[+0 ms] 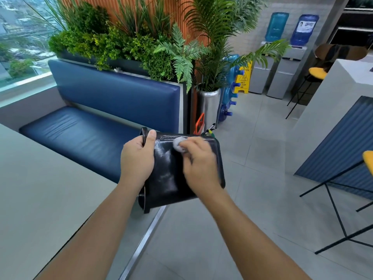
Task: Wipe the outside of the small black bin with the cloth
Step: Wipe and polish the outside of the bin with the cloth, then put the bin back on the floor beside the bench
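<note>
While both forearms reach toward 12 o'clock, the left hand [137, 158] grips the small glossy black plastic bin [167, 178] at its 10 o'clock corner, thumb over the edge. Bin is tipped on its side at the pale grey surface [40, 188] edge; resting or lifted, cannot tell. Right hand [199, 162] is clenched on a wadded pale grey cloth [178, 144], pressed to the upturned wall. Lipped rim on the 9 o'clock side, so long axis judged 9-to-3. Remaining wall lies at 6 o'clock of the cloth; right hand nearer. Beyond, 10 o'clock: blue padded bench [80, 134].
</note>
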Demonstrator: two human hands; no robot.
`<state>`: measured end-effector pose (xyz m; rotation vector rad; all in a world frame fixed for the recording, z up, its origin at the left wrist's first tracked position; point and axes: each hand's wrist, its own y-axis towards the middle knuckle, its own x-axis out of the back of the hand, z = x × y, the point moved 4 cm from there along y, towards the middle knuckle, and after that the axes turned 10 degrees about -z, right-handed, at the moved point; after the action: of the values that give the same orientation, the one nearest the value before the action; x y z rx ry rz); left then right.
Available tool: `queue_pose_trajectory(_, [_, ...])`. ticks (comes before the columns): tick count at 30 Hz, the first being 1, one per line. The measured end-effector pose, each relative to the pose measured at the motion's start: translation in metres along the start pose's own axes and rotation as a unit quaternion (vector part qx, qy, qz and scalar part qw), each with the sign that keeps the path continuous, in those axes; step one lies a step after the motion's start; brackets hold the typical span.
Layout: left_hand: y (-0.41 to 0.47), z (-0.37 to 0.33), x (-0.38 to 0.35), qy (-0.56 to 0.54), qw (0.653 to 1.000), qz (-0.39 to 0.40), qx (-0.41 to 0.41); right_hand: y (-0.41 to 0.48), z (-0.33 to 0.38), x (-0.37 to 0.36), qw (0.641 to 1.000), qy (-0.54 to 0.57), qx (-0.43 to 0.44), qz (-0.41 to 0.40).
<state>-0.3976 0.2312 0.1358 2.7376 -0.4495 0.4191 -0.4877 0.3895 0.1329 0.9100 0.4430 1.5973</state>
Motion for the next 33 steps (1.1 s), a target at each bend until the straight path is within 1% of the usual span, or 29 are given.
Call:
queue_pose_trajectory(3, [0.006,0.007,-0.002,-0.005,1.000,-0.023,0.010,-0.054,0.029,-0.020,0.991,0.049,0.082,0.092])
queue_pose_trajectory(5, [0.014,0.022,0.000,-0.005,0.999,-0.028,0.032,-0.085,0.014,-0.018,0.985,0.065,0.088,0.136])
queue_pose_trajectory(7, [0.019,0.034,0.004,-0.008,0.998,-0.026,0.048,-0.097,-0.017,-0.010,0.984,0.060,0.052,0.158])
queue_pose_trajectory(9, [0.021,0.043,0.005,0.003,0.998,-0.013,0.054,-0.103,-0.047,0.001,0.985,0.031,0.004,0.170])
queue_pose_trajectory(11, [0.023,0.053,0.003,0.030,0.998,0.008,0.052,-0.105,-0.073,0.012,0.984,-0.003,-0.068,0.167])
queue_pose_trajectory(12, [0.024,0.061,0.001,0.053,0.997,0.025,0.050,-0.105,-0.087,0.016,0.979,-0.020,-0.120,0.164])
queue_pose_trajectory(14, [0.023,0.077,-0.005,0.103,0.992,0.068,0.037,-0.106,-0.116,0.020,0.959,-0.054,-0.228,0.161])
queue_pose_trajectory(16, [0.020,0.096,-0.013,0.139,0.983,0.113,0.028,-0.109,-0.143,0.018,0.928,-0.092,-0.316,0.176])
queue_pose_trajectory(18, [0.013,0.112,-0.023,0.174,0.971,0.162,0.018,-0.115,-0.165,0.011,0.890,-0.102,-0.392,0.210])
queue_pose_trajectory(20, [0.007,0.131,-0.034,0.217,0.956,0.196,0.014,-0.125,-0.178,0.003,0.859,-0.104,-0.442,0.239])
queue_pose_trajectory(26, [-0.016,0.180,-0.077,0.312,0.912,0.265,0.002,-0.161,-0.219,-0.024,0.810,-0.140,-0.485,0.298])
queue_pose_trajectory(29, [-0.025,0.213,-0.101,0.328,0.896,0.299,0.001,-0.190,-0.246,-0.037,0.781,-0.168,-0.502,0.330])
queue_pose_trajectory(32, [-0.032,0.250,-0.132,0.340,0.878,0.337,-0.024,-0.211,-0.278,-0.054,0.755,-0.188,-0.507,0.370])
queue_pose_trajectory(33, [-0.035,0.262,-0.142,0.346,0.872,0.345,-0.035,-0.217,-0.286,-0.061,0.752,-0.189,-0.505,0.379])
